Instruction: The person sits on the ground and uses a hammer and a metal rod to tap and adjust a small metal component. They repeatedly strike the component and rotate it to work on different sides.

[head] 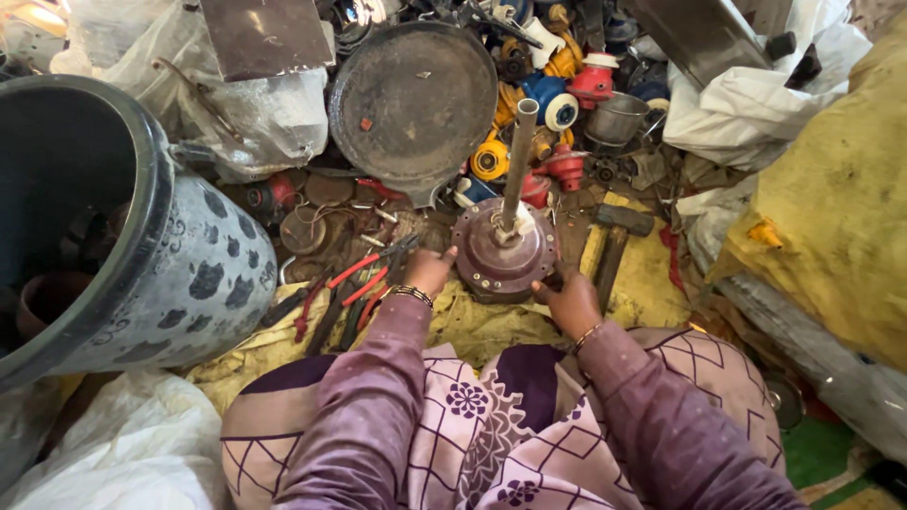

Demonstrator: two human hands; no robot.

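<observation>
A round brown metal housing [501, 253] lies on the floor in front of my knees, with a grey metal tube [517, 159] standing up from its middle. My left hand [428, 270] rests at the housing's left rim, fingers curled against it. My right hand [571, 299] touches the lower right rim, fingers bent. Both wrists carry thin bangles and purple sleeves. Whether either hand truly grips the rim is hard to tell.
Red-handled pliers [351, 288] lie left of my left hand. A hammer [615, 240] lies to the right on a yellow cloth [652, 283]. A large spotted bucket [161, 255] stands at left. Behind sit a round dark pan [413, 99], coloured motor parts [557, 94] and white sacks [756, 104].
</observation>
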